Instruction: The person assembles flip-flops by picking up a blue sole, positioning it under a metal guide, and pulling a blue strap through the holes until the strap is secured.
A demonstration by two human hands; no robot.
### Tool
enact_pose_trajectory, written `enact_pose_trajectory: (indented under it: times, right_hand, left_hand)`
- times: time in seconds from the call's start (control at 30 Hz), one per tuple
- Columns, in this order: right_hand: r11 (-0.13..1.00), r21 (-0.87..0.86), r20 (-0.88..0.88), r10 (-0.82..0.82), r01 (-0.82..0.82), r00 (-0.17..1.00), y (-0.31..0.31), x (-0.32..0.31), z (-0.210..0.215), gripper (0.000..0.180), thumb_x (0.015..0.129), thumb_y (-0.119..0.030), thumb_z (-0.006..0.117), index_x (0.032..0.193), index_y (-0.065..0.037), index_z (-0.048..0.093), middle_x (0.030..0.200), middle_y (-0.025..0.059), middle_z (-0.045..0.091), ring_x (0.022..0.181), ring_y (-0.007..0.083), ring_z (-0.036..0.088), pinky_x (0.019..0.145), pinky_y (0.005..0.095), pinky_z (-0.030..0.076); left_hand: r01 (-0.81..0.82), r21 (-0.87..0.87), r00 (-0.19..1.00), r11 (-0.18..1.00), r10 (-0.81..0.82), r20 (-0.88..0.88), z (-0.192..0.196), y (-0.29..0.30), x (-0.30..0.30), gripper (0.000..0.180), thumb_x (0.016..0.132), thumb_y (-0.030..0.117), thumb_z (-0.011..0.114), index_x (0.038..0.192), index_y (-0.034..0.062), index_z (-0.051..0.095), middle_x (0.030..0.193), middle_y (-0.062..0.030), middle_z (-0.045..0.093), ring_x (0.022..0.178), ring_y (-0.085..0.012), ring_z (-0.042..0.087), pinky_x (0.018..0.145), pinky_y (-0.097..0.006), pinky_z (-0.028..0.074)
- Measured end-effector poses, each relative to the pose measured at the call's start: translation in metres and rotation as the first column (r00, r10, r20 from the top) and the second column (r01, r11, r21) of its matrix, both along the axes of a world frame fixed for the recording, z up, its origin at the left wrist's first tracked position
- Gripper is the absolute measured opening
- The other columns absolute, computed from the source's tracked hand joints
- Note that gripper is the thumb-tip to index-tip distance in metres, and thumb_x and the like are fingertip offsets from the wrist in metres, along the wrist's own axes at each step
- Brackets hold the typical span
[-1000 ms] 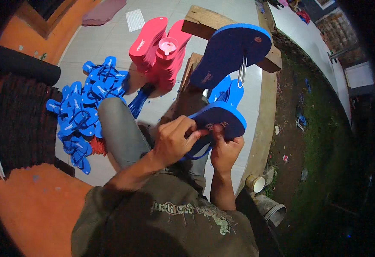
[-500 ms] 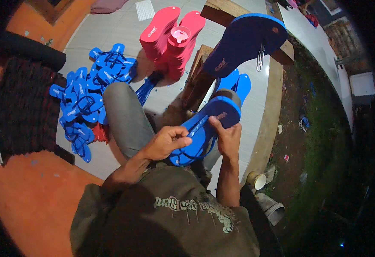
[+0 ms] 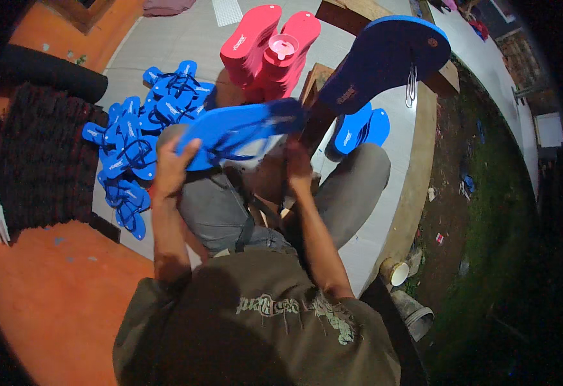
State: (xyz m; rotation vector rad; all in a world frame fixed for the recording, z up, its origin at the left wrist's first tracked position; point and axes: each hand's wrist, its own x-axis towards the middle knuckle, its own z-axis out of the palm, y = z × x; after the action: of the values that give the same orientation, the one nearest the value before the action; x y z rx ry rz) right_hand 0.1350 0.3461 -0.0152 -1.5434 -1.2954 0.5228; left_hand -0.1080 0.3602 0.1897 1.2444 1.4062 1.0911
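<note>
A pair of blue flip-flops (image 3: 230, 125) with dark blue straps hangs tilted above my knees, slightly blurred. My left hand (image 3: 177, 164) is closed round one end of it, thumb on top. Close under its other end is my right hand (image 3: 299, 166), smeared and in shadow, so its fingers cannot be made out. To the left, finished-looking blue flip-flops (image 3: 127, 138) lie in a loose heap. A large blue sole (image 3: 387, 58) rests on a wooden stand (image 3: 317, 83), with a metal wire clip (image 3: 412, 87) hanging from it. More blue soles (image 3: 352, 136) are stacked beyond my right knee.
Pink soles (image 3: 249, 45) stand in two tall stacks at the back, topped by a small pink cup (image 3: 282, 46). A dark rough-edged stack (image 3: 49, 161) and a black roll (image 3: 56, 74) are at the left. Containers (image 3: 395, 273) sit beside the floor's right edge.
The blue flip-flops have moved from my lap up and left. My left hand now grips one end; my right hand has moved left from the sole. My right knee has come into view.
</note>
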Motion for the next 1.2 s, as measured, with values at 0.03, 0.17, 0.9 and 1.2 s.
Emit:
enact_pose_trajectory:
  times: [0.03,0.17,0.9,1.2]
  right_hand:
    - [0.954,-0.298,0.22,0.029,0.039,0.975,-0.018,-0.009,-0.008,0.043,0.084,-0.034,0.049,0.108,0.002,0.051,0.092,0.0151,0.06,0.079,0.0268,0.059,0.067,0.0354,0.048]
    - [0.848,-0.529,0.345,0.203,0.012,0.916,-0.037,-0.002,-0.077,0.035,0.079,-0.028,0.053,0.099,0.0,0.056,0.077,0.0164,0.061,0.072,0.0342,0.059,0.062,0.0419,0.048]
    - [0.955,-0.293,0.134,0.005,0.034,0.991,-0.055,0.019,0.173,0.025,0.074,-0.023,0.066,0.079,0.0,0.059,0.07,0.0198,0.06,0.063,0.0339,0.06,0.055,0.0371,0.046]
    - [0.861,0.39,-0.102,-0.313,0.328,0.944,0.008,0.114,0.313,0.024,0.078,-0.015,0.064,0.098,-0.003,0.06,0.091,0.0105,0.062,0.082,0.0194,0.058,0.074,0.0308,0.046]
  left_hand:
    - [-0.02,0.023,0.985,1.0,0.024,-0.168,0.01,0.003,-0.013,0.04,0.077,0.024,0.063,0.107,-0.0013,0.055,0.094,-0.0096,0.061,0.086,-0.0168,0.057,0.077,-0.028,0.044]
    - [-0.025,0.067,0.771,0.997,0.062,-0.634,0.018,0.034,-0.022,0.039,0.077,0.022,0.063,0.106,-0.0032,0.055,0.098,-0.0161,0.061,0.09,-0.0237,0.058,0.081,-0.033,0.043]
    - [0.278,0.007,0.954,0.961,-0.277,0.112,-0.034,0.029,0.172,0.019,0.084,0.015,0.051,0.088,-0.0007,0.061,0.076,-0.0145,0.062,0.069,-0.019,0.06,0.06,-0.029,0.045]
    - [0.427,0.454,0.904,0.782,-0.361,-0.227,0.11,0.038,0.179,0.027,0.09,0.023,0.046,0.084,-0.0009,0.057,0.065,-0.0028,0.053,0.057,-0.01,0.048,0.053,-0.024,0.04]
